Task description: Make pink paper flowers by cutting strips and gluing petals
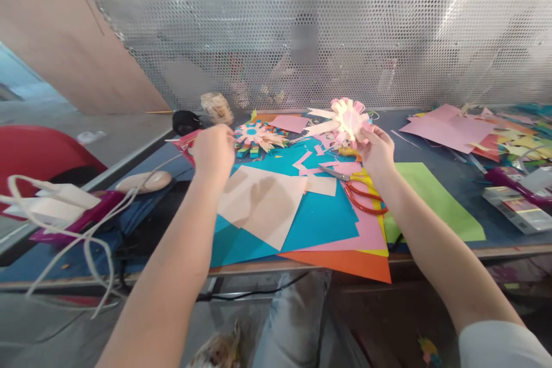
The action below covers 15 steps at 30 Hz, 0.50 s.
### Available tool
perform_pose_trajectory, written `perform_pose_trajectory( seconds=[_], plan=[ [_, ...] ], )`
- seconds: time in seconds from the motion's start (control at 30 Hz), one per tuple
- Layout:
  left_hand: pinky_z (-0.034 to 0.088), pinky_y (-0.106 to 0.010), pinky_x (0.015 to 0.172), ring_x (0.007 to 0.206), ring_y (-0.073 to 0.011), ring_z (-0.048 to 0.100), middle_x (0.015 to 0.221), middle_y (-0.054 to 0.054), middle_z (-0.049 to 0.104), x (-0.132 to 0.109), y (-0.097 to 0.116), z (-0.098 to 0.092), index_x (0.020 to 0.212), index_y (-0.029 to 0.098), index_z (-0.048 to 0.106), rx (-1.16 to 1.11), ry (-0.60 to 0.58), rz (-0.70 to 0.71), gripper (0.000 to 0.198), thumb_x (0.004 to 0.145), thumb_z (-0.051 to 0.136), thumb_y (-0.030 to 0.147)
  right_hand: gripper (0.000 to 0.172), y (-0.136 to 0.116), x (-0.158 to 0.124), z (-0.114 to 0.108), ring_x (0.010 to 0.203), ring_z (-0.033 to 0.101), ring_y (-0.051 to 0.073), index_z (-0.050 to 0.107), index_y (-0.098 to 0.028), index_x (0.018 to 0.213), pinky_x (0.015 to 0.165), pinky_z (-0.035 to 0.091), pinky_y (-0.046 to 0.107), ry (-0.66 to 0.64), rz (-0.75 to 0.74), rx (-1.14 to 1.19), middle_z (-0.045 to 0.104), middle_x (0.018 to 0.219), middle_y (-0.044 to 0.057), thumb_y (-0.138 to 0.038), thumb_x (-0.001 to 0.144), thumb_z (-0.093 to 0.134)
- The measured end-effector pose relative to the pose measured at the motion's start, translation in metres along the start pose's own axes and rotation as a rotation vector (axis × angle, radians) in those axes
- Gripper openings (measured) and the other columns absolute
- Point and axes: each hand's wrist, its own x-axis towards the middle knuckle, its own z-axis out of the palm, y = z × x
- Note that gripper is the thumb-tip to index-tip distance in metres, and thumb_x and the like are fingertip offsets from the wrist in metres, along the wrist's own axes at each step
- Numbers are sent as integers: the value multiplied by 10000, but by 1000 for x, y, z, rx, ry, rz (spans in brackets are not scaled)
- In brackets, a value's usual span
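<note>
My right hand (376, 149) is closed round the base of a pink fringed paper flower (347, 119), held up above the table. My left hand (213, 152) is a fist over the left part of the table, gripping a red object (184, 144) that pokes out to its left; I cannot make out what it is. Just past the left hand lies a multicoloured paper flower (256, 138). Red-handled scissors (360, 190) lie on the paper sheets between my arms.
Sheets of blue (319, 218), orange (349, 261), pale pink (263, 207) and green paper (435, 201) cover the dark table. More pink sheets and scraps (457, 129) lie far right. A purple tool with white cord (73, 218) sits left. Perforated metal screen (302, 29) behind.
</note>
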Motion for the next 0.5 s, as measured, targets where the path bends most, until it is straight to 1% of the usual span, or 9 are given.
perform_pose_trajectory(
  seconds=[0.03, 0.1, 0.17, 0.2, 0.23, 0.27, 0.33, 0.43, 0.5],
  plan=[
    [417, -452, 869, 931, -309, 597, 844, -113, 682, 2, -2, -8, 797, 162, 620, 56, 39, 2, 131, 752, 501, 194, 284, 0, 0, 0, 469, 451, 55, 435, -214, 659, 479, 492, 225, 8, 3, -3, 458, 546, -83, -162, 562, 696],
    [432, -427, 870, 888, -266, 605, 861, -94, 687, 5, -5, -19, 838, 150, 621, 10, 156, 5, 140, 761, 537, 231, 303, 1, -1, 1, 470, 453, 56, 434, -216, 672, 482, 495, 232, -5, 31, -19, 473, 559, -82, -174, 548, 708],
    [462, -379, 837, 786, -202, 611, 793, -42, 683, 7, -3, -23, 805, 154, 625, -240, 208, -4, 143, 712, 637, 262, 333, 2, -4, 3, 461, 450, 56, 428, -220, 685, 476, 493, 231, -44, 63, -39, 459, 543, -91, -187, 537, 724],
    [482, -351, 796, 729, -173, 607, 750, -15, 675, 7, -2, -24, 780, 156, 625, -420, 189, -24, 168, 671, 689, 267, 346, 2, -6, 4, 455, 448, 56, 423, -221, 690, 469, 490, 228, -71, 76, -47, 444, 531, -97, -192, 534, 730],
    [497, -324, 746, 684, -150, 601, 712, 4, 666, 7, 1, -24, 762, 157, 627, -611, 141, -47, 198, 635, 728, 270, 355, 2, -8, 6, 450, 446, 56, 420, -223, 695, 461, 486, 226, -94, 88, -54, 434, 521, -102, -195, 532, 734],
    [504, -301, 697, 655, -135, 599, 685, 16, 660, 6, 4, -23, 751, 155, 630, -789, 66, -72, 220, 610, 754, 269, 362, 2, -10, 7, 445, 446, 57, 417, -224, 701, 451, 481, 224, -112, 97, -60, 429, 515, -105, -195, 532, 736],
    [508, -276, 638, 649, -131, 615, 663, 17, 667, 4, 10, -23, 746, 150, 642, -1038, -117, -89, 234, 592, 779, 261, 369, 2, -13, 9, 433, 441, 58, 407, -227, 704, 429, 466, 220, -138, 104, -72, 423, 505, -108, -198, 539, 735],
    [526, -288, 649, 730, -160, 655, 724, -14, 704, -3, 17, -25, 781, 149, 664, -1160, -331, -60, 276, 573, 803, 267, 376, 0, -16, 11, 413, 431, 62, 379, -229, 689, 407, 446, 220, -171, 101, -82, 384, 474, -115, -198, 558, 731],
    [537, -303, 653, 764, -181, 664, 766, -33, 718, -6, 20, -26, 809, 153, 675, -1184, -396, -50, 345, 525, 829, 273, 391, -2, -17, 12, 405, 426, 63, 358, -231, 679, 409, 443, 225, -187, 105, -82, 344, 458, -122, -197, 569, 732]
  ],
)
